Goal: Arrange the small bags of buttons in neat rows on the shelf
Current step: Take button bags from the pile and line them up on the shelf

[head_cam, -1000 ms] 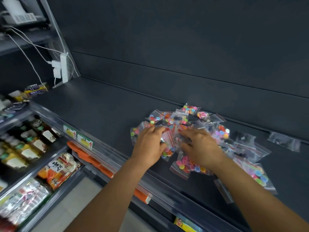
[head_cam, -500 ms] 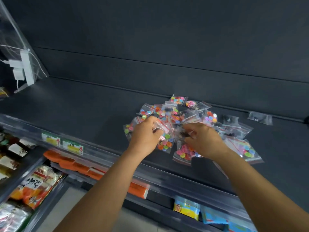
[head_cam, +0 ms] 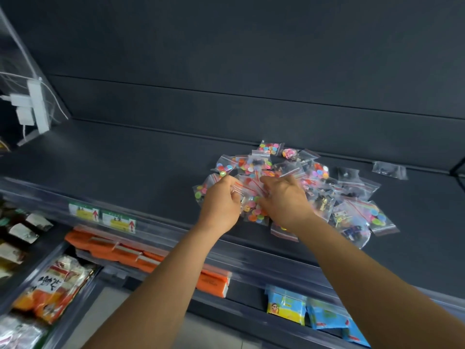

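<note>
The dark shelf carries one loose heap of small bags of buttons, which spreads from under both hands out to the right of the right hand. No row shows anywhere on it, so by my reading the arranging has barely begun and nearly all of it is left. A long bare stretch of shelf lies to the left of the left hand, room enough for rows.

The left hand has its fingers curled around the edge of a clear bag with a red seal at the near left side of the heap. The right hand lies on the bags just beside it, fingers bent into the pile; whether it pinches one bag or only presses down, I cannot tell.

One stray bag lies well apart, far right of the right hand, by the back wall. The bags overlap and look slippery, so separating one from the rest is likely the main hindrance.

Below the hands, the shelf's front rail bears price labels. Lower shelves hold orange packets, and blue snack packets sit beneath the right forearm.
</note>
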The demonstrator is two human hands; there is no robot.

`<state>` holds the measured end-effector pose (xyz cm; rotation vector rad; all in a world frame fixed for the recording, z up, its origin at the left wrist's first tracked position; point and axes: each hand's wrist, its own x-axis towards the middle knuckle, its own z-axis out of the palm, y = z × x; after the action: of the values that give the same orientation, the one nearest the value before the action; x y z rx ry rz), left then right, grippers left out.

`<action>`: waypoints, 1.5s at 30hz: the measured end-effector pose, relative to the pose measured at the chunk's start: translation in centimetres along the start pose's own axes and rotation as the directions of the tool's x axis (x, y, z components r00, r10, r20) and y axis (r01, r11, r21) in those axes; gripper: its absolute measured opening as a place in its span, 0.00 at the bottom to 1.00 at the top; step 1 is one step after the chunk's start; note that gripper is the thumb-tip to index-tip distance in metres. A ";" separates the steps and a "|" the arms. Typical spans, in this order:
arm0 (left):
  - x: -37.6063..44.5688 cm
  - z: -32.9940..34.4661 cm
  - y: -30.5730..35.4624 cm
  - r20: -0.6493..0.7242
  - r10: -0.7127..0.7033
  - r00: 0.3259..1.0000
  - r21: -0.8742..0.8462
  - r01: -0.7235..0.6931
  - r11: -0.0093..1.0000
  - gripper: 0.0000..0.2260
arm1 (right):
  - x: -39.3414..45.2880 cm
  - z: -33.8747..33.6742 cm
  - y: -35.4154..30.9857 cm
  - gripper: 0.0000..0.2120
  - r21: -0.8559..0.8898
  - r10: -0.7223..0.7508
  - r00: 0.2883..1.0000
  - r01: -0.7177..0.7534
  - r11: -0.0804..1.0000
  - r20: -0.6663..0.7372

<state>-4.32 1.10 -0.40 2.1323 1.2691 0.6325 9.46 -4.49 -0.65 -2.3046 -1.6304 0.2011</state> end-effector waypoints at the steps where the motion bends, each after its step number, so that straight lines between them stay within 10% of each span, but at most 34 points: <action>1: -0.1 0.0 -0.1 -0.009 0.002 1.000 0.007 -0.002 1.000 0.08 | 0.3 0.2 -0.3 0.21 -0.032 -0.002 1.000 0.001 0.999 -0.005; 12: -0.1 -0.1 -0.8 -0.008 0.179 0.984 0.323 -0.167 0.931 0.17 | 0.6 -1.6 0.1 0.06 0.285 0.057 0.989 -0.016 0.958 -0.135; 17: 0.1 0.4 0.8 -0.032 0.158 0.987 0.149 -0.152 0.977 0.10 | -0.2 -1.5 -0.3 0.05 0.373 0.024 0.990 0.030 0.927 -0.140; 28: -0.4 -0.1 -0.8 -0.018 0.056 0.998 0.082 -0.054 0.995 0.17 | -2.3 -0.6 -0.1 0.25 -0.301 0.103 0.985 -0.057 0.952 0.139; 45: -1.5 -0.6 -1.6 -0.021 0.067 0.998 -0.028 -0.067 0.997 0.17 | -4.0 0.6 -1.4 0.10 0.084 0.181 0.973 -0.170 0.982 -0.144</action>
<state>-6.40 0.54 -1.19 2.1576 1.1962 0.6979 6.67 -7.68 -0.98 -2.3469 -1.3269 0.1184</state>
